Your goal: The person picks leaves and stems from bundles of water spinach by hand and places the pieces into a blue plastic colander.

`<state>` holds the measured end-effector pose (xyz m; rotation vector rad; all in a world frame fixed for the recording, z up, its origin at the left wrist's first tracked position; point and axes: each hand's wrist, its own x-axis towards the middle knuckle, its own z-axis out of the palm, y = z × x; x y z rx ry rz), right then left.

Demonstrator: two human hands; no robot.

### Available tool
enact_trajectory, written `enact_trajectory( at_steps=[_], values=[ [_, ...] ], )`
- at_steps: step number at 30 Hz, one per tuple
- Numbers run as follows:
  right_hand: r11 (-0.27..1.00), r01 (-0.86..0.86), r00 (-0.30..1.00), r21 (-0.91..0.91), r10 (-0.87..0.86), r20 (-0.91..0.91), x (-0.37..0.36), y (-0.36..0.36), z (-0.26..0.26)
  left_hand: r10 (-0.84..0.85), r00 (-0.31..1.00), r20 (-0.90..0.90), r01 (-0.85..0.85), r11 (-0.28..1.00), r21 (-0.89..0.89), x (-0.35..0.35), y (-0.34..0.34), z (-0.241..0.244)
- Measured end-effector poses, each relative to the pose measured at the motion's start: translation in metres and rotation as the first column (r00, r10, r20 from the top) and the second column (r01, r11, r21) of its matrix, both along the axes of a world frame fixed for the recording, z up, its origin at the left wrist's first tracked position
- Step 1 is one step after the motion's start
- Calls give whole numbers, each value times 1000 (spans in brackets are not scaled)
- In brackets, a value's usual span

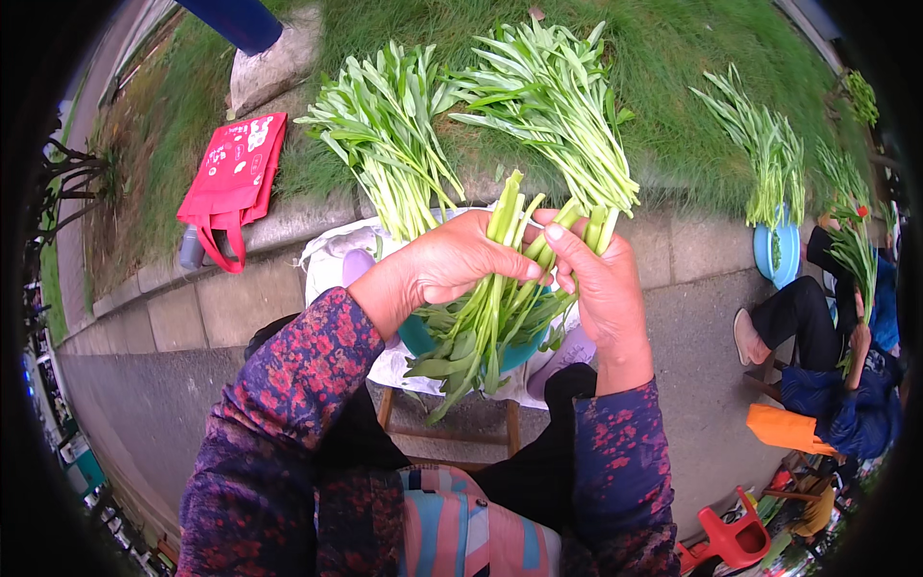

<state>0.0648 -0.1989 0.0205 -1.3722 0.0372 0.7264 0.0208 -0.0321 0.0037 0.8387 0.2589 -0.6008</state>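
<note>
My left hand point(451, 256) grips a few pale green stems of leafy greens point(469, 353), which look like water spinach. Their leaves hang down over a teal basin point(414, 336). More thick stems are pinched between the thumb and fingers of my right hand point(609, 278), close beside the left. The basin rests on a white plastic sheet point(324, 263) between my feet, partly hidden by leaves and hands. Beyond it, one bunch of long greens point(393, 137) leans across the kerb on the left. A second bunch point(562, 108) lies to its right, leaves on the grass.
A red tote bag point(241, 169) and a grey bottle point(191, 249) are at the left kerb. A blue post point(241, 21) rises behind. At right, another person point(829, 389) sits holding greens beside a light-blue basin point(766, 256). A red plastic chair point(743, 537) stands lower right.
</note>
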Motion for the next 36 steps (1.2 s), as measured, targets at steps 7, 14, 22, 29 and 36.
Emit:
enact_trajectory(
  at_steps=[7,14,22,29,36],
  values=[
    [996,76,997,36,-76,-5,5,-4,-9,42,999,-24,-41,997,66,1,9,-8],
    [985,159,986,66,-162,27,11,-8,-8,115,993,-2,-114,989,91,3,19,-8],
    [941,322,946,100,-325,14,27,-28,-11,172,985,-23,-167,975,146,6,34,-4],
    [874,467,881,133,-472,7,39,-50,-11,106,994,9,-101,910,401,5,43,7],
    [850,500,862,164,-507,3,42,-63,-3,30,997,69,-61,851,521,5,39,6]
  ],
)
